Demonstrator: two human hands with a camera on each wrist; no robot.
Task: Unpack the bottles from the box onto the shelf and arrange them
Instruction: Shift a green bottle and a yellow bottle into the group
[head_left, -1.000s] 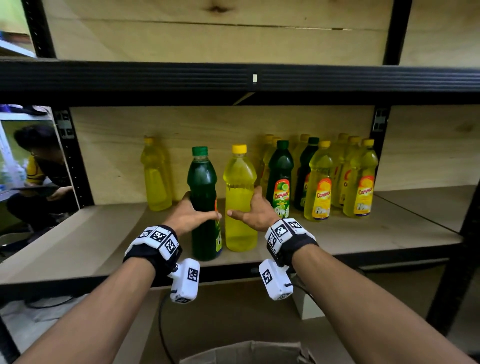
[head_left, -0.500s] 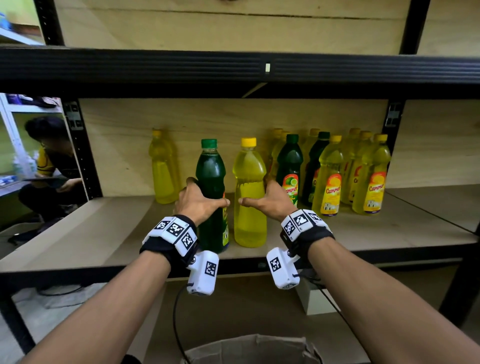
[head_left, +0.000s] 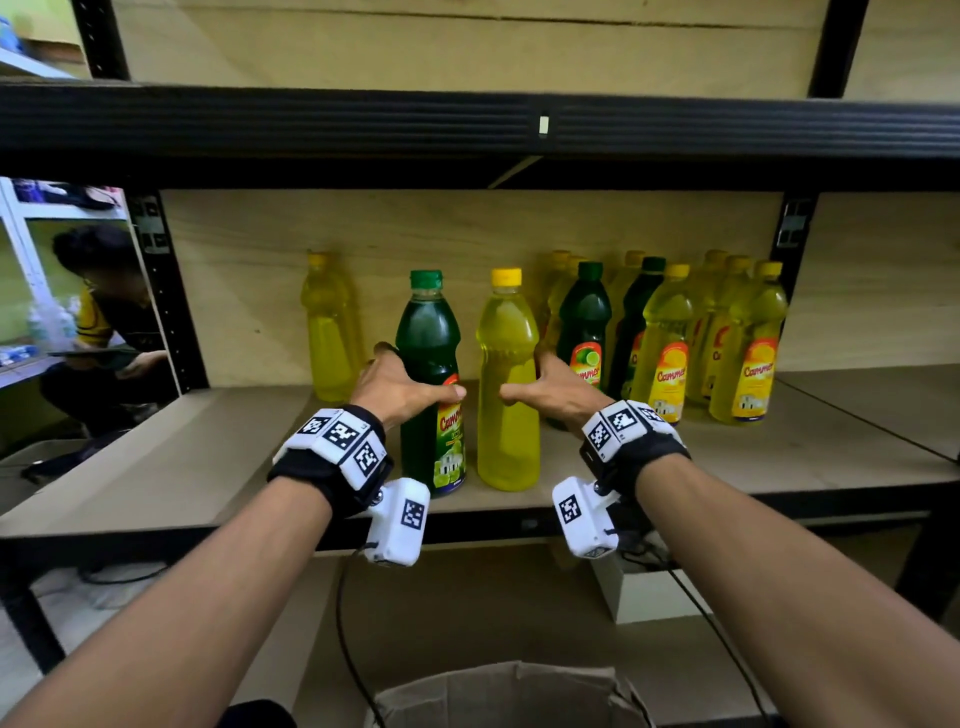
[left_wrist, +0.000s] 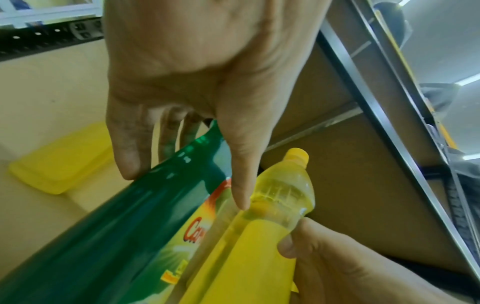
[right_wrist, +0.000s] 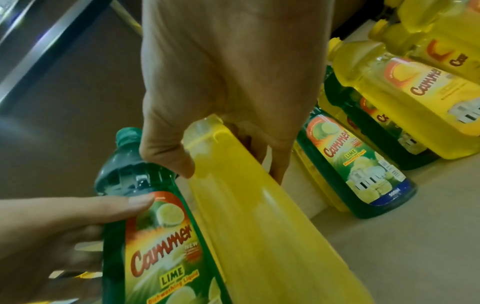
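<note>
A green bottle (head_left: 428, 353) with a lime label stands upright near the shelf's (head_left: 156, 467) front edge, and my left hand (head_left: 400, 387) grips its middle, thumb across the front. Right beside it stands a yellow bottle (head_left: 506, 374), gripped at the waist by my right hand (head_left: 550, 387). In the left wrist view my fingers (left_wrist: 130, 156) curl round the green bottle (left_wrist: 109, 226). My right hand (right_wrist: 231, 144) wraps the yellow bottle (right_wrist: 259, 226) in the right wrist view, with the green one (right_wrist: 150, 236) alongside. The cardboard box (head_left: 509, 691) sits open below, its inside hidden.
Several green and yellow bottles (head_left: 670, 343) stand grouped at the shelf's back right. A lone yellow bottle (head_left: 327, 332) stands at the back left. An upper shelf beam (head_left: 467, 119) runs overhead. A person (head_left: 104, 322) crouches beyond the left upright. Cables hang under the shelf.
The view has shifted slightly; both hands keep their grip on the two bottles, which stay standing on the shelf in about the same place.
</note>
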